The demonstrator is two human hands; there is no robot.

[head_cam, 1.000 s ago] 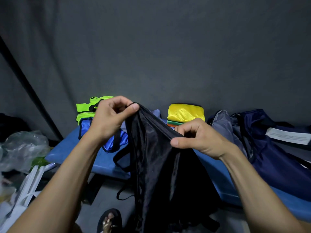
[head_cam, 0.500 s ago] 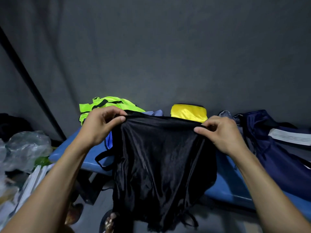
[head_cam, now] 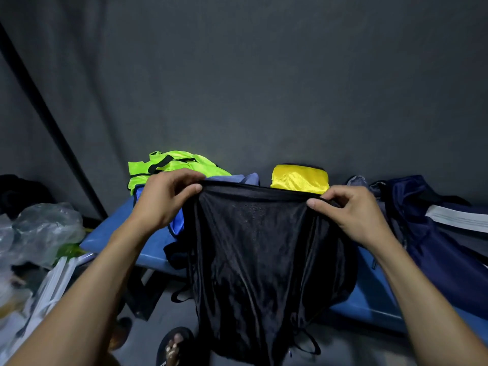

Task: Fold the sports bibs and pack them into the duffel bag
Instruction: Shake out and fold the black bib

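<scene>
hands [head_cam: 169, 199] spread, one black bib [head_cam: 264, 254]

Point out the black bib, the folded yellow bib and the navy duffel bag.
black bib [head_cam: 264, 247], head view, middle of the hanging front panel.
folded yellow bib [head_cam: 298, 179], head view, centre of its top face.
navy duffel bag [head_cam: 427, 249], head view, on its side fabric.

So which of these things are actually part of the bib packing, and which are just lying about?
Part of the job:
black bib, pinched by left hand and right hand
neon green bib
blue bib
folded yellow bib
navy duffel bag

Lying about:
plastic bags
sandal
</scene>
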